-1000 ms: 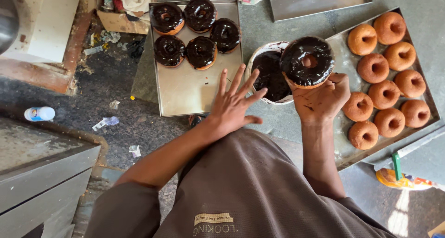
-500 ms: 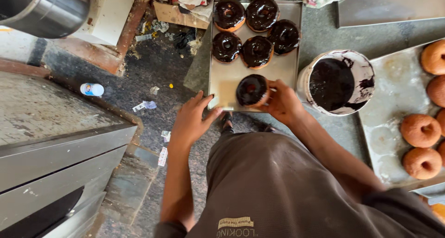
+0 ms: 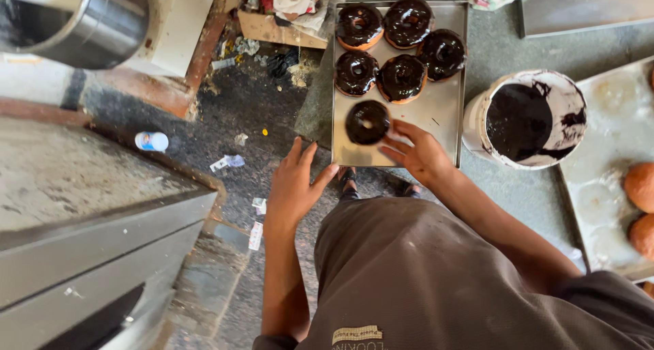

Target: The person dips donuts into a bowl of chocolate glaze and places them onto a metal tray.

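A metal tray [image 3: 443,111] holds several chocolate-glazed doughnuts. The nearest glazed doughnut [image 3: 367,122] lies on the tray's lower part. My right hand [image 3: 417,154] rests just right of it, fingertips touching or almost touching its edge, fingers loosely spread. My left hand [image 3: 294,184] hangs open over the floor, beside the tray's lower left corner, holding nothing. A white tub of dark chocolate glaze [image 3: 526,118] stands right of the tray.
A second tray [image 3: 599,186] at the right carries plain brown doughnuts [image 3: 640,186]. A steel counter [image 3: 88,207] and a steel pot [image 3: 88,23] stand at the left. Litter and a small bottle [image 3: 150,141] lie on the dark floor.
My right hand carried the glazed doughnut from over the tub to the tray and set it down. The view has swung left. My left hand stays open near the tray's corner.
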